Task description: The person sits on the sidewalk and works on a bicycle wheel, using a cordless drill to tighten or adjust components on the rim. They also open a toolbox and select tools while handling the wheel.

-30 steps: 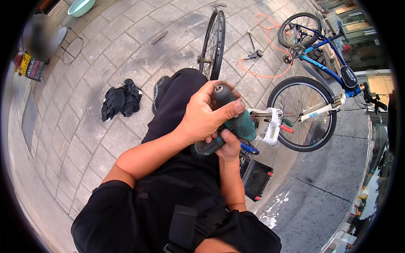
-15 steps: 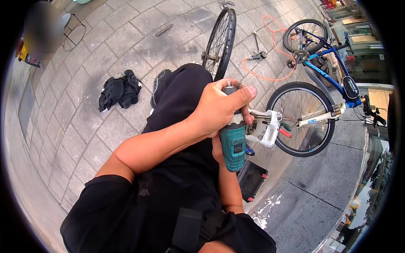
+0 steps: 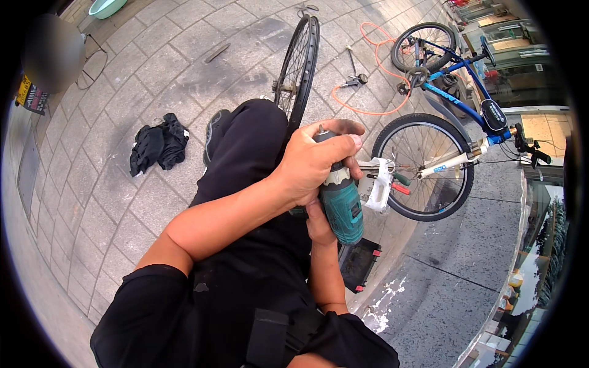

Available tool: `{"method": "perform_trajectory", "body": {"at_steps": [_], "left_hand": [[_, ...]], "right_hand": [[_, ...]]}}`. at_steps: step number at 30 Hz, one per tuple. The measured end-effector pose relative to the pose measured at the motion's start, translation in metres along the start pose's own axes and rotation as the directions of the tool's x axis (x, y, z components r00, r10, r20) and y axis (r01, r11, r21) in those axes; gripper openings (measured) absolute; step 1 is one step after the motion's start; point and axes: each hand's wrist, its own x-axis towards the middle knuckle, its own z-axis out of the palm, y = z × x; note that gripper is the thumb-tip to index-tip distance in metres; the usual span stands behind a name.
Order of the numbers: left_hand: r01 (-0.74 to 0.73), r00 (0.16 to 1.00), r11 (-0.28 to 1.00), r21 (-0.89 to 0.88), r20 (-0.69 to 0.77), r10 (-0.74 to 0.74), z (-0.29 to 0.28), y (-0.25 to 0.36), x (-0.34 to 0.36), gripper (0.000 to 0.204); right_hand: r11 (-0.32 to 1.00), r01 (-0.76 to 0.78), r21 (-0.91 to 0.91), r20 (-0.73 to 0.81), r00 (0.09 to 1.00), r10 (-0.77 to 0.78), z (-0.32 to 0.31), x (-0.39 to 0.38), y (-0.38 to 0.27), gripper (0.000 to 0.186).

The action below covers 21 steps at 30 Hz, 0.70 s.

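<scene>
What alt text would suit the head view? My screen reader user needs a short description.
A seated person in black grips the chuck end of a teal cordless drill with the left hand, while the right hand supports it from below. A loose bicycle wheel, a blue bicycle and a black cloth are on the paving.

Left hand (image 3: 313,161) curls closed above the right hand (image 3: 319,222), forearms meeting over the lap.

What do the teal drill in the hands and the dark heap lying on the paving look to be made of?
Teal cordless drill: likely moulded matt plastic body, uniform colour; the pale collar under the left hand looks plastic or metal, unclear. The right hand holds it from below. Black crumpled heap: soft fabric, judging by its folds. Grey paving: stone or concrete blocks, jointed.
</scene>
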Motion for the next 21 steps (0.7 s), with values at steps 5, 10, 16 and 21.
{"method": "perform_trajectory", "body": {"at_steps": [5, 10, 16, 21], "left_hand": [[0.043, 0.999, 0.993, -0.113, -0.002, -0.044, -0.011, -0.006, 0.011, 0.029], [0.063, 0.998, 0.991, -0.117, 0.012, -0.062, -0.007, -0.009, 0.018, 0.041], [0.053, 0.997, 0.98, -0.192, -0.046, -0.063, -0.013, -0.019, 0.025, 0.021], [0.058, 0.998, 0.985, -0.16, -0.008, -0.06, -0.009, -0.026, 0.013, 0.021]], "right_hand": [[0.757, 0.226, -0.613, 0.145, 0.974, -0.173, -0.012, 0.006, -0.004, 0.021], [0.908, 0.03, -0.419, 0.059, 0.998, -0.006, -0.016, 0.011, -0.008, 0.017], [0.979, -0.197, -0.046, 0.01, 0.98, 0.198, -0.039, -0.007, 0.006, 0.035], [0.972, -0.12, -0.202, -0.15, 0.984, 0.09, -0.025, -0.016, -0.008, 0.036]]}}
